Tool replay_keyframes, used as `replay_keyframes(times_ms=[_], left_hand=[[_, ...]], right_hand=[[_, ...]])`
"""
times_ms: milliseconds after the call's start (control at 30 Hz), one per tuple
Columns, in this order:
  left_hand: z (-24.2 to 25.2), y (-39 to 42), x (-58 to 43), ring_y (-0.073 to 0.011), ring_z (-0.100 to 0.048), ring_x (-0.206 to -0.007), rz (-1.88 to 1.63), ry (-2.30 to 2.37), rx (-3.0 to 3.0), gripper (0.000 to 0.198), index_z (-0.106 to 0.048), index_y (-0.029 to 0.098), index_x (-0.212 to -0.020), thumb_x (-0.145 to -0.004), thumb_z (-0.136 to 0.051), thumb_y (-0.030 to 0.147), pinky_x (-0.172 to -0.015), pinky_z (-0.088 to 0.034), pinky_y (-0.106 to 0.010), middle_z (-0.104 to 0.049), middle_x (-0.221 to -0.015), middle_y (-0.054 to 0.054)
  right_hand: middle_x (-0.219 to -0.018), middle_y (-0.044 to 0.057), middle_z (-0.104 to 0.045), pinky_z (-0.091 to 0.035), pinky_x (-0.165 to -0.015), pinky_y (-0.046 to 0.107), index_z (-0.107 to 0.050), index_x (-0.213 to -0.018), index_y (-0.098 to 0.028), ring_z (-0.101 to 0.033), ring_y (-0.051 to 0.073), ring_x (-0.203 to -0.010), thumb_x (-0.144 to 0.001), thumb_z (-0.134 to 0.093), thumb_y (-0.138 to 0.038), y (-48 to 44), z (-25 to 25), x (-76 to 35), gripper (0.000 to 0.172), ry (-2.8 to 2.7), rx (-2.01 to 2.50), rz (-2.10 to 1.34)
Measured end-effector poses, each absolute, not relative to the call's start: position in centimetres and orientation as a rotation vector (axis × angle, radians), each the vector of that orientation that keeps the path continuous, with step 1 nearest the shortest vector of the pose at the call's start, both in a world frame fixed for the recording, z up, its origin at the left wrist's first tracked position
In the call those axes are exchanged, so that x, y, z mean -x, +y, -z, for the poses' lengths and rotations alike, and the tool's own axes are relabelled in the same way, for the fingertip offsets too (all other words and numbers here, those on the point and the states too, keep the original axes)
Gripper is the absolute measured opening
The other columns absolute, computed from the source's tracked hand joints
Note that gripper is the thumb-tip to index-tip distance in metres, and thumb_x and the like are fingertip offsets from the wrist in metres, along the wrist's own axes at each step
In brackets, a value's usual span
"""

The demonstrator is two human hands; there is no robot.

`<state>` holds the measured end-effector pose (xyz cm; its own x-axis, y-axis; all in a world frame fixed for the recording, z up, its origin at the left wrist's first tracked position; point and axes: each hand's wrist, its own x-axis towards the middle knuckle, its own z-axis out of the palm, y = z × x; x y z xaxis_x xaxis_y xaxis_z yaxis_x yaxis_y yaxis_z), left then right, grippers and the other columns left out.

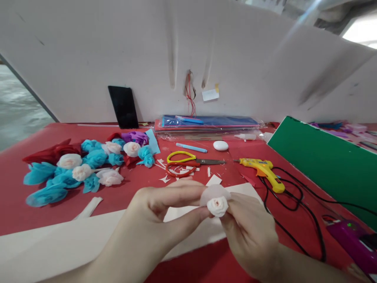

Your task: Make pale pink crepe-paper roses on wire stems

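Observation:
A small white paper rose (pixel 217 206) sits between my two hands, its rolled centre turned up toward me. Behind the rolled centre stands a thin, pale petal (pixel 214 192). My left hand (pixel 165 212) is closed, with thumb and fingertips pinching the rose's left side and the petal. From the right, my right hand (pixel 250 226) is closed round the rose's base; any stem there is hidden by the fingers. Under both hands lies a long strip of white paper (pixel 112 228). Scissors (pixel 196 162) with one yellow and one red handle lie just beyond the hands.
Finished blue, white, red and purple paper flowers (pixel 94 159) are heaped at left. A yellow glue gun (pixel 265 171) with a looping black cord lies right, near a green board (pixel 326 169) and a purple power strip (pixel 350 236). A black tablet (pixel 123 107) leans on the wall.

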<state>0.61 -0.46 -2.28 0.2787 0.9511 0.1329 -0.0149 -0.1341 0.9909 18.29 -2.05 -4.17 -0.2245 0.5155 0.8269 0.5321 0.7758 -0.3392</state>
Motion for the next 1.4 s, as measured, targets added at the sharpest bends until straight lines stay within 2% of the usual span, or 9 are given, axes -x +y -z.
replay_keyframes(times_ms=[100,267,433,500,600,767,900,1167,1400], left_hand=[[2.1,-0.5,-0.5,-0.0265,-0.083,-0.088,-1.07,0.886,-1.484,0.017,-0.089,0.035,-0.095,-0.082,-0.082,0.028,-0.08,-0.068,-0.029,-0.087,-0.086,0.002],[1.4,-0.3,-0.5,-0.012,-0.082,-0.075,-1.119,0.839,-1.434,0.034,-0.086,0.047,-0.081,-0.077,-0.079,0.014,-0.071,-0.059,-0.008,-0.085,-0.08,0.012],[1.0,-0.2,-0.8,-0.0139,-0.081,-0.069,-1.158,0.839,-1.379,0.027,-0.087,0.042,-0.076,-0.075,-0.083,0.015,-0.066,-0.06,-0.009,-0.084,-0.074,0.009],[1.1,-0.2,-0.8,-0.015,-0.082,-0.07,-1.146,0.823,-1.344,0.025,-0.087,0.043,-0.078,-0.074,-0.086,0.018,-0.068,-0.061,-0.01,-0.085,-0.076,0.009],[1.3,-0.3,-0.8,-0.0145,-0.081,-0.07,-1.114,0.809,-1.306,0.025,-0.087,0.044,-0.081,-0.074,-0.086,0.019,-0.067,-0.059,-0.009,-0.084,-0.073,0.008],[1.5,-0.3,-0.6,-0.0151,-0.078,-0.069,-1.065,0.825,-1.282,0.018,-0.089,0.036,-0.077,-0.076,-0.084,0.018,-0.068,-0.059,-0.012,-0.082,-0.068,0.005],[1.5,-0.1,-0.3,-0.0151,-0.075,-0.074,-1.02,0.741,-1.252,0.012,-0.087,0.03,-0.075,-0.082,-0.083,0.02,-0.073,-0.058,-0.014,-0.08,-0.069,0.004],[2.1,0.5,0.0,-0.0121,-0.074,-0.087,-0.985,0.653,-1.178,0.02,-0.088,0.038,-0.096,-0.085,-0.087,0.022,-0.08,-0.055,-0.01,-0.084,-0.084,0.007],[2.7,0.5,0.5,-0.0132,-0.073,-0.087,-0.978,0.627,-1.117,0.014,-0.085,0.026,-0.081,-0.092,-0.08,0.019,-0.083,-0.055,-0.012,-0.081,-0.083,0.004]], right_hand=[[-0.058,0.001,-0.073,-0.052,-0.051,0.02,-0.069,-0.074,-0.018,-0.066,0.011,-0.047,-0.114,-0.047,-0.027,-2.1,4.3,-18.2,0.045,-1.852,0.842,-0.01],[-0.055,-0.002,-0.072,-0.055,-0.052,0.015,-0.07,-0.072,-0.018,-0.067,0.01,-0.044,-0.112,-0.052,-0.031,-2.3,3.9,-18.0,0.045,-1.834,0.92,-0.079],[-0.072,0.001,-0.085,-0.056,-0.043,0.012,-0.074,-0.1,-0.019,-0.075,0.012,-0.048,-0.103,-0.067,-0.031,-2.4,4.3,-17.9,0.014,-1.682,0.98,-0.375],[-0.079,0.002,-0.087,-0.058,-0.045,0.012,-0.073,-0.11,-0.02,-0.077,0.013,-0.051,-0.099,-0.072,-0.027,-2.4,4.6,-17.8,0.013,-1.601,0.958,-0.451],[-0.079,0.003,-0.087,-0.061,-0.049,0.013,-0.074,-0.1,-0.02,-0.077,0.013,-0.054,-0.097,-0.072,-0.024,-2.3,4.6,-17.7,0.005,-1.598,0.935,-0.419],[-0.059,-0.001,-0.077,-0.053,-0.042,0.009,-0.075,-0.079,-0.017,-0.064,0.008,-0.04,-0.095,-0.068,-0.017,-2.3,4.0,-17.6,0.017,-1.658,0.983,-0.393],[-0.055,-0.003,-0.071,-0.049,-0.041,0.006,-0.078,-0.077,-0.017,-0.063,0.006,-0.04,-0.089,-0.071,-0.015,-2.3,3.8,-17.4,0.014,-1.57,0.998,-0.568],[-0.049,-0.002,-0.071,-0.051,-0.039,0.01,-0.075,-0.071,-0.017,-0.066,0.009,-0.036,-0.085,-0.073,-0.019,-2.4,3.5,-17.3,0.014,-1.396,1.076,-0.855],[-0.054,-0.001,-0.074,-0.052,-0.038,0.012,-0.074,-0.068,-0.018,-0.069,0.011,-0.037,-0.083,-0.077,-0.023,-2.2,3.6,-17.3,0.016,-1.303,1.087,-0.936]])
